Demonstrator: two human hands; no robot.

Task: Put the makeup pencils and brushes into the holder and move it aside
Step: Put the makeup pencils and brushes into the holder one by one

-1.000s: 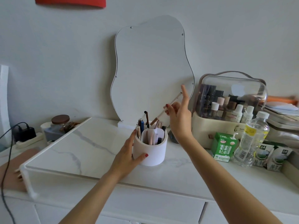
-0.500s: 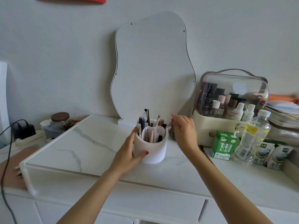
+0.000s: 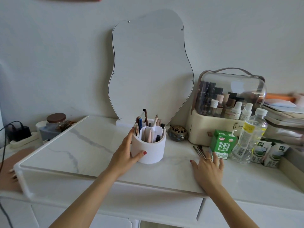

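Note:
A white round holder [image 3: 150,149] stands upright on the marble top, with several pencils and brushes [image 3: 148,129] sticking out of its compartments. My left hand [image 3: 127,151] wraps around the holder's left side, thumb at the front. My right hand [image 3: 208,168] lies flat on the marble to the right, fingers spread. Its fingertips rest over the lower ends of a few dark thin pencils [image 3: 199,150] that lie loose on the top beside a green carton.
A wavy mirror [image 3: 151,68] leans on the wall behind the holder. Right of the holder are a small brass bowl [image 3: 178,133], a clear-lidded cosmetics case [image 3: 230,104], a green drink carton [image 3: 222,143], a water bottle [image 3: 250,135] and more cartons. A jar [image 3: 56,120] stands at left.
My right hand dropped a brush into the holder, then came down and to the right onto the marble over the loose pencils. My left hand stayed on the holder.

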